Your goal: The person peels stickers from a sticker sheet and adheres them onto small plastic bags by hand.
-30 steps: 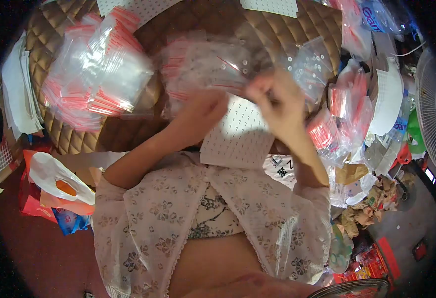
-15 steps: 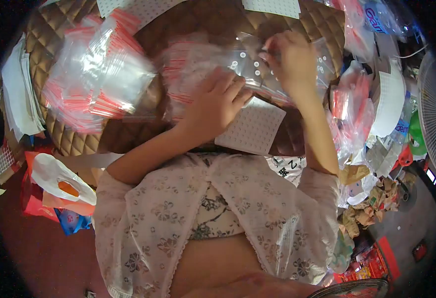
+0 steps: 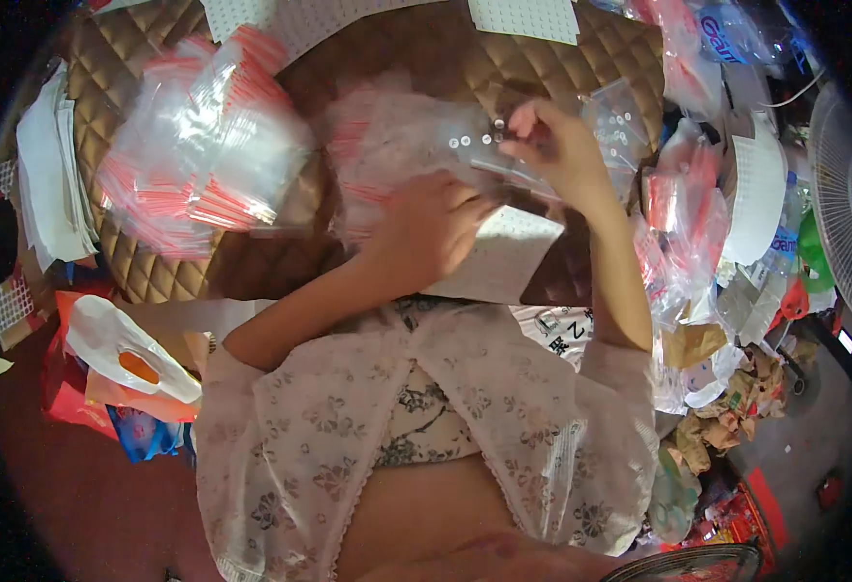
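Note:
My left hand [image 3: 428, 231] has its fingers bent over the upper left edge of a white sheet of small round stickers [image 3: 508, 260], which is tilted and catches the light. The fingertips are slightly blurred. Beyond the sheet, my right hand [image 3: 563, 155] is raised over clear plastic bags, its thumb and forefinger parted with nothing visible between them. Below those fingers, a clear bag [image 3: 474, 142] bears several small white round stickers. Another clear bag with stickers [image 3: 616, 126] lies right of the hand. Left of it spreads a pile of red-edged zip bags [image 3: 368, 136].
A larger pile of red-edged zip bags [image 3: 217, 145] covers the left of the brown quilted surface [image 3: 154, 281]. More sticker sheets [image 3: 523, 17] lie at the far edge. Bundled plastic bags [image 3: 683, 204] and a fan [image 3: 838, 204] stand on the right. Papers [image 3: 48, 175] hang at the left.
My right hand has come nearer and its thumb and forefinger have parted. My left hand has shifted slightly nearer, and the sticker sheet has tilted and brightened.

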The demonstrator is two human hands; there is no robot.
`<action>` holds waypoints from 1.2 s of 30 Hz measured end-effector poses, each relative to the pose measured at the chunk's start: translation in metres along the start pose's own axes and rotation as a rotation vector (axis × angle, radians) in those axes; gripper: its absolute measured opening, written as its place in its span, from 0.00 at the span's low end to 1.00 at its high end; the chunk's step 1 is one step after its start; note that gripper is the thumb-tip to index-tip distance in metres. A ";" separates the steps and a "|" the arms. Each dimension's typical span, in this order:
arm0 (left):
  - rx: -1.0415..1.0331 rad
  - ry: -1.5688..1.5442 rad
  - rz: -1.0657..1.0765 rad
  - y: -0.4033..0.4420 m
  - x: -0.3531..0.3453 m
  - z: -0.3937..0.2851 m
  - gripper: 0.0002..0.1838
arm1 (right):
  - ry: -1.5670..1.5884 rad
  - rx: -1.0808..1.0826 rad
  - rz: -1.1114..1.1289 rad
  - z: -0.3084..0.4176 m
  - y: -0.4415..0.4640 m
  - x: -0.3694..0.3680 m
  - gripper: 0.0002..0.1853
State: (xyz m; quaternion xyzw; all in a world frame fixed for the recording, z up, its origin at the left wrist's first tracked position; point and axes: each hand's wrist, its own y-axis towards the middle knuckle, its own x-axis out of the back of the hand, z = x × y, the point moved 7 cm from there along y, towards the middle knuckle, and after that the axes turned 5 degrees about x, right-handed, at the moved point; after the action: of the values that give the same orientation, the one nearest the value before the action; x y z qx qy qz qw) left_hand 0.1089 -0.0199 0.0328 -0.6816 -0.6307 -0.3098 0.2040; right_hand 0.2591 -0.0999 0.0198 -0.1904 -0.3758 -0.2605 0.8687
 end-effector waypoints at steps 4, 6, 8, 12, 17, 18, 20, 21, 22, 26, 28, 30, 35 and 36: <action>0.368 -0.321 -0.108 -0.016 0.021 0.026 0.14 | 0.733 0.031 0.099 0.029 -0.048 -0.009 0.16; 0.492 -0.480 -0.195 -0.020 0.025 0.035 0.14 | 0.577 -0.025 0.146 0.034 -0.064 -0.015 0.18; 0.622 -0.670 -0.277 -0.027 0.020 0.049 0.12 | 0.477 0.002 0.079 0.032 -0.070 -0.015 0.15; 0.678 -0.763 -0.151 -0.027 0.017 0.053 0.12 | 0.532 -0.113 0.023 0.023 -0.081 -0.010 0.12; 0.642 -0.979 -0.062 -0.004 0.031 0.023 0.09 | 0.482 -0.010 0.148 0.024 -0.082 -0.008 0.13; 0.643 -0.974 -0.060 -0.004 0.031 0.028 0.09 | 0.487 -0.009 0.145 0.025 -0.081 -0.013 0.13; 0.516 -0.741 0.168 -0.002 0.023 0.031 0.08 | 0.533 0.284 -0.197 0.043 -0.079 0.004 0.12; 0.513 -0.736 0.170 0.000 0.024 0.025 0.08 | 0.534 0.286 -0.202 0.044 -0.080 0.006 0.12; 0.554 -0.861 0.135 0.003 0.026 0.017 0.10 | 0.470 0.163 -0.119 0.039 -0.079 0.004 0.11; 0.693 -0.951 0.003 -0.002 0.018 0.021 0.11 | 0.397 -0.101 0.012 0.040 -0.081 0.008 0.10; 0.640 -0.866 -0.021 0.000 0.018 0.023 0.10 | 0.244 0.091 -0.094 0.048 -0.078 0.018 0.10; 0.589 -0.783 -0.042 0.002 0.020 0.023 0.10 | 0.089 0.275 -0.197 0.059 -0.079 0.025 0.11; 0.441 -0.619 -0.091 0.006 0.025 0.021 0.10 | 0.118 0.342 -0.130 0.062 -0.073 0.021 0.11; 0.443 -0.619 -0.093 0.006 0.026 0.020 0.10 | 0.119 0.343 -0.128 0.063 -0.072 0.020 0.11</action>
State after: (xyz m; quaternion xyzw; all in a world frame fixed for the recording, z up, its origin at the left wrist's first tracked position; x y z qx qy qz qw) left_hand 0.1181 0.0121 0.0364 -0.6531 -0.7443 0.0457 0.1320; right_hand 0.1931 -0.1297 0.0854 0.0004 -0.3738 -0.2581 0.8909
